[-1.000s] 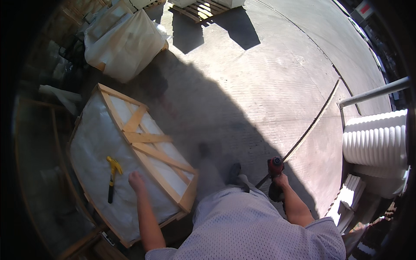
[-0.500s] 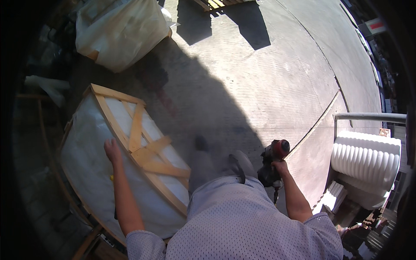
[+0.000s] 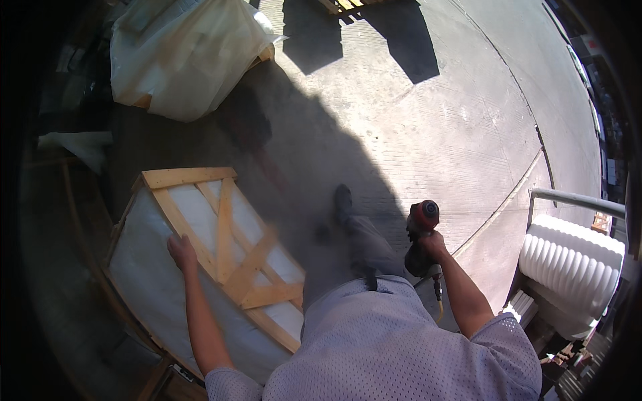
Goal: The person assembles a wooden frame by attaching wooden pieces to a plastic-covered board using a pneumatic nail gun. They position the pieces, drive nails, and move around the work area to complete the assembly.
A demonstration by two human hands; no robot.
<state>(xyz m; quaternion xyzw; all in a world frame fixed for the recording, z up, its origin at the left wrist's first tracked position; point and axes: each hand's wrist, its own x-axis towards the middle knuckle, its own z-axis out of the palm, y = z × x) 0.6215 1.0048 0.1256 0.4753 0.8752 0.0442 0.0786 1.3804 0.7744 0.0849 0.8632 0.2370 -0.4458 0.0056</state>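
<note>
Crate: a wrapped pack [image 3: 160, 281] in white sheeting, braced by a pale wooden frame [image 3: 231, 247] of crossing slats, lies at about 8 o'clock in the view, tilted so one long edge runs toward 5 o'clock.
Left hand: the left hand [image 3: 182, 252] rests flat on the white sheeting just beside a diagonal slat, at roughly 9 o'clock; fingers lie spread and loosely curved on the wrap, pinching nothing.
Right hand: the right hand [image 3: 433, 242] is at about 3 o'clock from centre, fingers wrapped tight around the grip of a power tool.
Power tool: a black nail gun with a red cap [image 3: 422, 230] is held upright, red end toward 12 o'clock, well apart from the crate; a thin hose fitting hangs below it toward 6 o'clock.
Body: the person's grey mesh shirt [image 3: 401, 347] fills 6 o'clock; one leg and a dark shoe [image 3: 342, 200] reach toward the centre.
Floor: grooved concrete floor [image 3: 455, 120], sunlit at 1 o'clock, with the person's shadow across the middle.
Other things: a bundle in translucent plastic [image 3: 187, 53] sits at 11 o'clock; a white ribbed container [image 3: 568, 267] stands at 4 o'clock under a grey metal rail [image 3: 575, 199].
</note>
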